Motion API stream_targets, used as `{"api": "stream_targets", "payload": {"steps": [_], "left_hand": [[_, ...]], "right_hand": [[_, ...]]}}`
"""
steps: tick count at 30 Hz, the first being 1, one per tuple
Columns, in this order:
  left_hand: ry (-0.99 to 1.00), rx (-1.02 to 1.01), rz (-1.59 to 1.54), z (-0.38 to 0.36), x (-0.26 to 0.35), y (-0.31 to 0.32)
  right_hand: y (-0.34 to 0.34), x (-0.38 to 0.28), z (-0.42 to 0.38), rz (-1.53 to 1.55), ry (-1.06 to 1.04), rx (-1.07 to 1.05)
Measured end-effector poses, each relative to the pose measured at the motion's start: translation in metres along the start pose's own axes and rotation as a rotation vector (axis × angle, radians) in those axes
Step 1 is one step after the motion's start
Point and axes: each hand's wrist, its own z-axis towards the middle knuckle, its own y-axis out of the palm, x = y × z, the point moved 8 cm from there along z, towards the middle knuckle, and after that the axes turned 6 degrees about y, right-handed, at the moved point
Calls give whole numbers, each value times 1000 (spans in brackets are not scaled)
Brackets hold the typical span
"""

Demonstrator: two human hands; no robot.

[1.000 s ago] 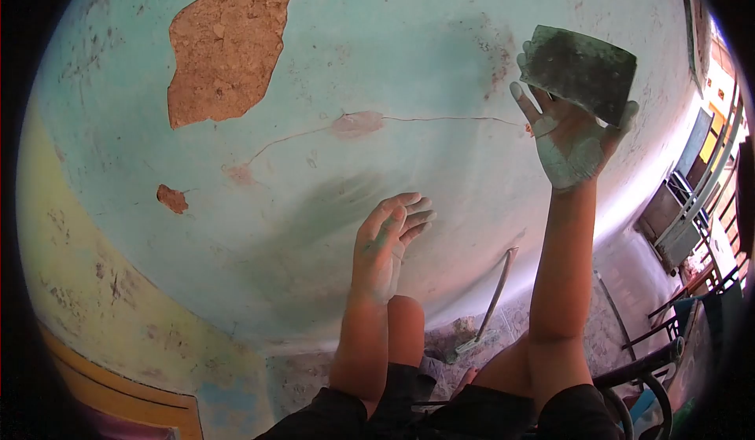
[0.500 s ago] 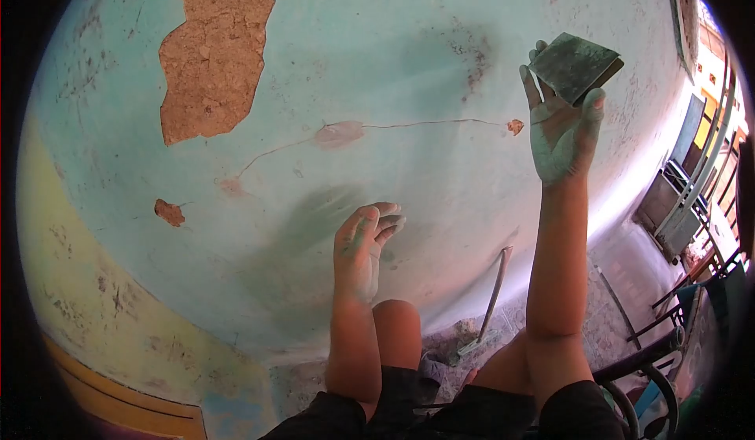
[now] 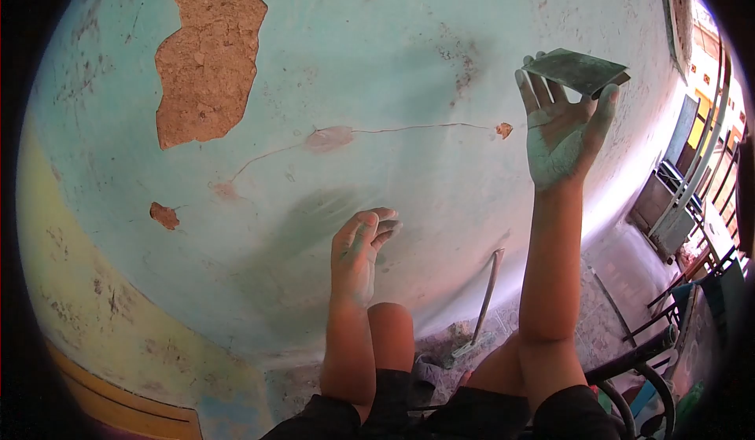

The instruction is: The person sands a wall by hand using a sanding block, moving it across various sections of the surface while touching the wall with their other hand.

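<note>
My right hand (image 3: 565, 135), dusted pale, is raised in front of the wall with its palm showing. Between its thumb and fingertips it grips a folded sheet of sandpaper (image 3: 578, 70), dark grey-green on its face. My left hand (image 3: 365, 250) is at the lower middle, also dusty. Its fingers are loosely bent and apart, with nothing in them, and it is close to the wall. The pale green wall (image 3: 370, 62) has a thin crack running to a small chipped spot (image 3: 503, 130) left of my right hand.
A large bare brown patch (image 3: 208, 62) shows at the upper left, with a smaller chip (image 3: 164, 216) below. A stick-like handle (image 3: 489, 294) leans against the wall's foot. Dark metal tubing (image 3: 637, 357) curves beside me at the lower right. An orange panel (image 3: 126, 397) stands at lower left.
The sandpaper has tipped from steeply slanted to nearly flat in my right hand, and has dropped slightly. My left hand keeps its pose. The whole view has shifted a little.
</note>
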Motion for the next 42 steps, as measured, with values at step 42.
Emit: {"api": "stream_targets", "payload": {"steps": [42], "left_hand": [[-66,-37,223,2,-4,-14]], "right_hand": [[46,52,-20,298,491,-457]]}}
